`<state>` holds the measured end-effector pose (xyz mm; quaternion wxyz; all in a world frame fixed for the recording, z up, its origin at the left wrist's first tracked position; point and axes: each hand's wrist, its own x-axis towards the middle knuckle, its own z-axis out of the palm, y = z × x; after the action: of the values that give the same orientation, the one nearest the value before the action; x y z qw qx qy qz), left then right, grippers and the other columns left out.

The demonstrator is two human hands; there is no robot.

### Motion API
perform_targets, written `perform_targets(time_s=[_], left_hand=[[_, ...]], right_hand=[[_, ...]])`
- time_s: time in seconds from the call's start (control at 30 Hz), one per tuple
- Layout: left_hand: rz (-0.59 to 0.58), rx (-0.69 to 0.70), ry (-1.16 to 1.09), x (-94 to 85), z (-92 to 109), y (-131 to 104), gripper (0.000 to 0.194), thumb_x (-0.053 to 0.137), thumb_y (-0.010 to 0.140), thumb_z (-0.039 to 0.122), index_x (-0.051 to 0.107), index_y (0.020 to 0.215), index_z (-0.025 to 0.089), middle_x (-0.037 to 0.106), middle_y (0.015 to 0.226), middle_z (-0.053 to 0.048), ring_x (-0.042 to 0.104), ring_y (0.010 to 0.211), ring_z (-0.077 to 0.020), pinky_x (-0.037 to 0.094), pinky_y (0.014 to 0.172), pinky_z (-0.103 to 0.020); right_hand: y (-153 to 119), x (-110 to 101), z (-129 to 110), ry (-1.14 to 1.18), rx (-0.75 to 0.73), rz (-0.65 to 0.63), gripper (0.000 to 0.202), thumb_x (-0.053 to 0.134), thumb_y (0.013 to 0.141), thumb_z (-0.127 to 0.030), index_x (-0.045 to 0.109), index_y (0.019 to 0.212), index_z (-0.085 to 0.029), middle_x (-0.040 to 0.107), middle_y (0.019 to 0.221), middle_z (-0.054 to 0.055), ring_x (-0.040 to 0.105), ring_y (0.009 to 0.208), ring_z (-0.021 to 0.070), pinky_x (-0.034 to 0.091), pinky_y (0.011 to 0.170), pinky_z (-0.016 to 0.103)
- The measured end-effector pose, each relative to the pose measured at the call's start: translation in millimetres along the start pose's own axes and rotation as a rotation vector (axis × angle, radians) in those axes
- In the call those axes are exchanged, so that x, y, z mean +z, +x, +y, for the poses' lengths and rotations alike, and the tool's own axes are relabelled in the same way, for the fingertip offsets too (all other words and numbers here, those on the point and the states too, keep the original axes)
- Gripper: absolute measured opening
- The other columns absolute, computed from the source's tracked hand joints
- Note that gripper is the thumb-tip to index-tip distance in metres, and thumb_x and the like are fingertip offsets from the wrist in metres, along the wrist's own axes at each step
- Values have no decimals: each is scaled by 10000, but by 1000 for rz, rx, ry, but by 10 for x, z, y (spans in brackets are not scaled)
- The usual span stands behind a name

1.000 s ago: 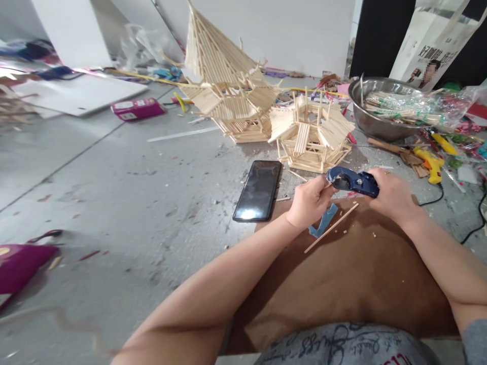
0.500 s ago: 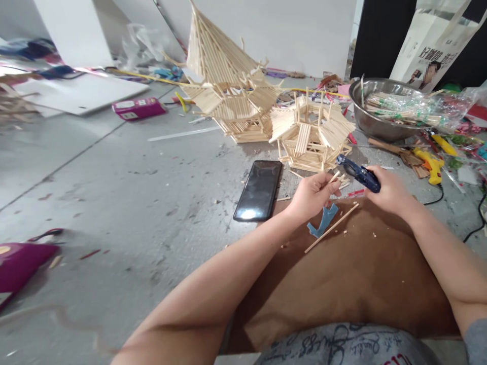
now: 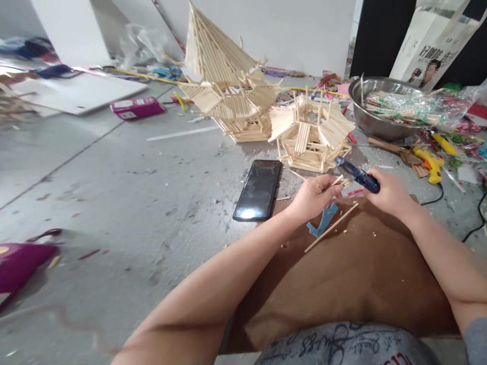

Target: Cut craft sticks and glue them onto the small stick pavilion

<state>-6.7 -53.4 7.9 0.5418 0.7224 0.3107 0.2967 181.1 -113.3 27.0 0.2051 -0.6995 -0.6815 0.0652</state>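
My left hand point(image 3: 316, 196) is closed, pinching a short wooden stick point(image 3: 337, 180) between thumb and fingers. Close to its fingertips are more short stick pieces; whether these are gripped or lie behind is unclear. My right hand point(image 3: 386, 192) is wrapped round a dark blue pair of cutters point(image 3: 359, 175), its head pointing up and left, apart from the stick. Just beyond both hands stands a small six-sided stick pavilion point(image 3: 312, 133) with partly slatted roof panels. Below my hands, a long thin stick point(image 3: 332, 228) and a blue scrap point(image 3: 323, 221) lie on a brown board point(image 3: 342, 284).
A black phone point(image 3: 257, 190) lies left of my hands. Behind it rises a taller stick pagoda point(image 3: 232, 91). On the right are a steel bowl point(image 3: 380, 124) of bagged sticks and a yellow glue gun point(image 3: 429, 165) with its cord. A purple pack point(image 3: 137, 108) lies far left.
The cutters' head has shifted slightly left and down. My left hand has moved a touch to the right, still pinching the stick.
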Motion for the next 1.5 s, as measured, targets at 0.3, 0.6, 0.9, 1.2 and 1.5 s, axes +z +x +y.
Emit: perform_targets(time_s=[0.3,0.6,0.9,1.2,1.5], left_hand=[[-219,-118,-107,29,89,-23,227,516,775,320,541,661,125,575,592,10,373,385,-11,281,367,-137],[-247,-126,-55,18,171,-49,228,497,788,299,556,648,129,545,533,29,355,354,-12,290,368,-144],[-328,-108,164,3,173,-47,331,474,780,410,546,599,142,536,493,28,406,357,-37,308,373,-156],[183,-20,407,-97,1,60,299,460,782,379,601,670,141,493,501,26,424,479,-76,311,464,-185],[-82,104,543,-30,91,-6,288,440,793,273,555,567,138,524,517,12,426,493,-74,312,495,-182]], right_hand=[[-39,-13,-156,614,88,-141,237,600,660,-387,533,780,-194,573,668,-3,536,611,144,452,602,296],[-59,-19,-202,620,78,-201,212,597,644,-334,549,789,-187,590,697,-4,531,618,134,438,589,273],[-64,91,-145,640,106,-168,210,589,647,-347,571,786,-190,589,699,2,545,650,154,452,631,306],[55,236,-37,820,317,50,258,622,591,-305,545,801,-178,556,683,-11,516,572,125,452,614,301],[103,243,-20,701,306,108,274,588,649,-406,559,789,-172,579,686,6,538,609,141,434,646,311]])
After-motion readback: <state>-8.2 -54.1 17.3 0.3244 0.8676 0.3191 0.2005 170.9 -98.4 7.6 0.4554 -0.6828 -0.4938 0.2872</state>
